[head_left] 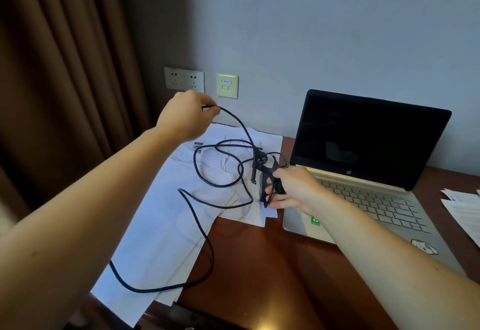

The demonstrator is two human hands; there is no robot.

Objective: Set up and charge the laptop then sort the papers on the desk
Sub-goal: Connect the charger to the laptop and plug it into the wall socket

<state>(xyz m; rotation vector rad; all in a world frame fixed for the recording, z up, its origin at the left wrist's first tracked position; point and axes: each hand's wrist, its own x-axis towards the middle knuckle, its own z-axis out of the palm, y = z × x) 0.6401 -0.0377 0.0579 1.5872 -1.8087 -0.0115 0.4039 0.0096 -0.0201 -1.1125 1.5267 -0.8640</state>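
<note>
A gold laptop point(363, 200) stands open on the brown desk point(259, 264), its screen dark. My left hand point(187, 114) pinches the black charger cable point(207, 181) and lifts it just below the wall sockets point(184, 78). My right hand point(293, 187) grips the black power brick point(267, 187) and a bundle of cable beside the laptop's left edge. The cable hangs in tangled loops over a spread of white papers point(166, 213) on the desk's left side. A small barrel plug point(254, 176) dangles next to the brick.
A cream network plate point(227, 85) sits on the wall to the right of the sockets. Brown curtains point(52, 70) hang at the left. More white papers point(465, 213) lie at the desk's right edge. A white sticker point(424, 246) marks the laptop's palm rest.
</note>
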